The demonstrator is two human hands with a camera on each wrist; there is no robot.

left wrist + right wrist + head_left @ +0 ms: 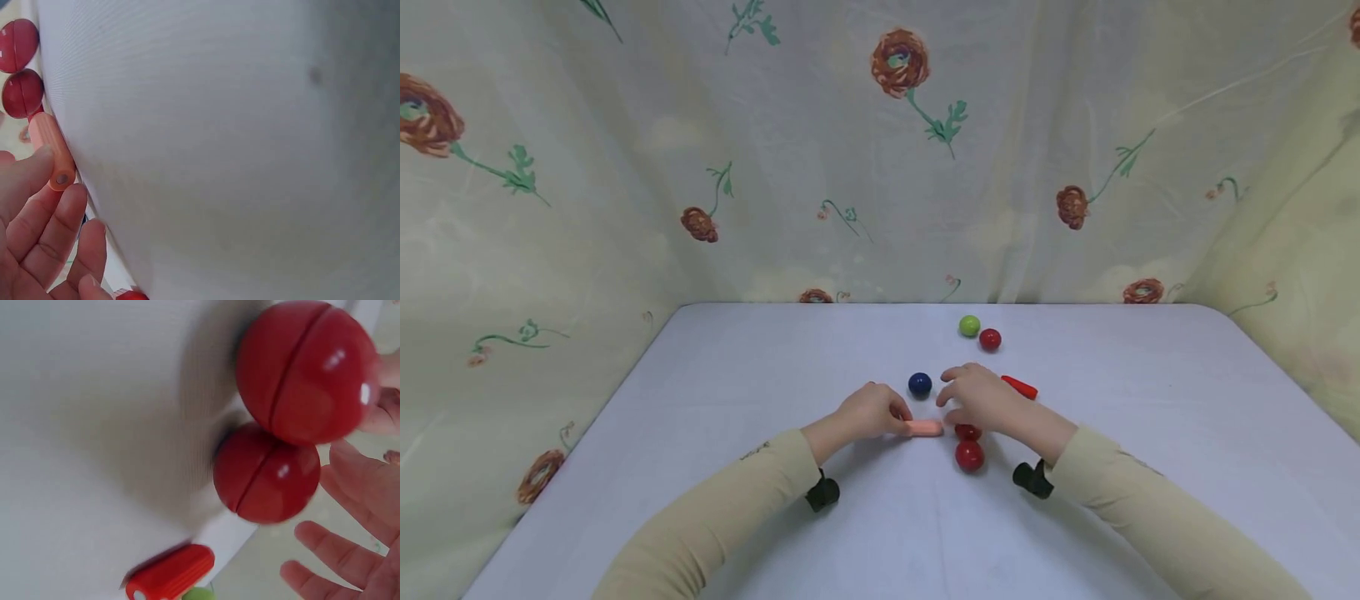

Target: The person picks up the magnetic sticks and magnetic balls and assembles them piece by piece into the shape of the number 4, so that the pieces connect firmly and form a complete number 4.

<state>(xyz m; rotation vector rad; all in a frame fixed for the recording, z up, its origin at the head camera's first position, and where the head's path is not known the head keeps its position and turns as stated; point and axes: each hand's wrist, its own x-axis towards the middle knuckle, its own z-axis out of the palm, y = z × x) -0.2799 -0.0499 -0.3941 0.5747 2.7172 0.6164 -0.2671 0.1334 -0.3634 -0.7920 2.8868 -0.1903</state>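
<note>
I have the left hand [874,411] pinching one end of the pink stick [927,428], just left of two red balls [969,456]; the right hand [985,398], loose-fingered and gripping nothing, hovers right of the stick. I judge the stick grasped, release remaining; the blue ball [920,384] beyond it sits untouched. I see no containers.

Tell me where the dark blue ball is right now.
In the head view, the dark blue ball lies between the left hand and the right hand, just beyond the pink stick.
</note>
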